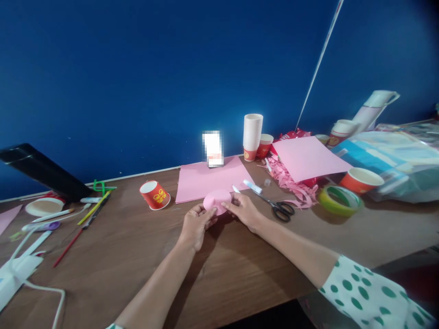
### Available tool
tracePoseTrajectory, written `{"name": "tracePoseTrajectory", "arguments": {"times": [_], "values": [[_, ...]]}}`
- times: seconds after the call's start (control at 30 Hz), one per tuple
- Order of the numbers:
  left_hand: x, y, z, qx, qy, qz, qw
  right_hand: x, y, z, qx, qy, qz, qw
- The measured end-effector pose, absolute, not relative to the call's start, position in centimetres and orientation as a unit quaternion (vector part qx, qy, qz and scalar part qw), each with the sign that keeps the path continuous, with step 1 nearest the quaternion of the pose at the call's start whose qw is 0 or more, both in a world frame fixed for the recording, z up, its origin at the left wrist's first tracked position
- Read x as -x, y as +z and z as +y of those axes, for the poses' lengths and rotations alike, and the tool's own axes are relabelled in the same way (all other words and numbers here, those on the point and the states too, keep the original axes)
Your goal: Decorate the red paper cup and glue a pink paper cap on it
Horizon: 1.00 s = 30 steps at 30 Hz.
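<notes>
Between my two hands is a round pink paper piece [216, 199], held just above the table near its middle. My left hand [199, 224] pinches its lower left edge with thumb and fingers. At the right edge, my right hand [244, 209] grips the same piece, thumb on top. Pink paper sheets [195, 180] lie flat just beyond the hands. A white pointed tip [235, 188] shows beside my right fingers; its kind is unclear. To the right rest black-handled scissors [281, 210] and a small white tube [253, 186]. A red paper cup [155, 195] stands left of my left hand.
A lit phone [214, 148] stands at the back wall. Stacked cups [253, 137], shredded pink paper [291, 180], green tape [339, 201] and a plastic bag [408, 160] crowd the right. A black bottle [48, 169], pencils [94, 208] and a white power strip [20, 276] lie left.
</notes>
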<state>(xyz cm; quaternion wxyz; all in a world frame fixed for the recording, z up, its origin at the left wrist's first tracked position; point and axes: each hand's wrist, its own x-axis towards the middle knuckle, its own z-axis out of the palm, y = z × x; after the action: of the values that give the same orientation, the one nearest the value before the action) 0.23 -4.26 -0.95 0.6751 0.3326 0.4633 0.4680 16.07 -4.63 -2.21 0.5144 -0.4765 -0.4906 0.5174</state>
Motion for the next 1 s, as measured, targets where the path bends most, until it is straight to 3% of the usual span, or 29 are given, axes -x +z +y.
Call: {"name": "tracePoseTrajectory", "arguments": {"times": [1.0], "values": [[-0.2,-0.3,-4.7,-0.334,0.498,0.405,0.69,-15.6,-1.5,-5.7,0.372,0.623,-0.508,0.464]]}}
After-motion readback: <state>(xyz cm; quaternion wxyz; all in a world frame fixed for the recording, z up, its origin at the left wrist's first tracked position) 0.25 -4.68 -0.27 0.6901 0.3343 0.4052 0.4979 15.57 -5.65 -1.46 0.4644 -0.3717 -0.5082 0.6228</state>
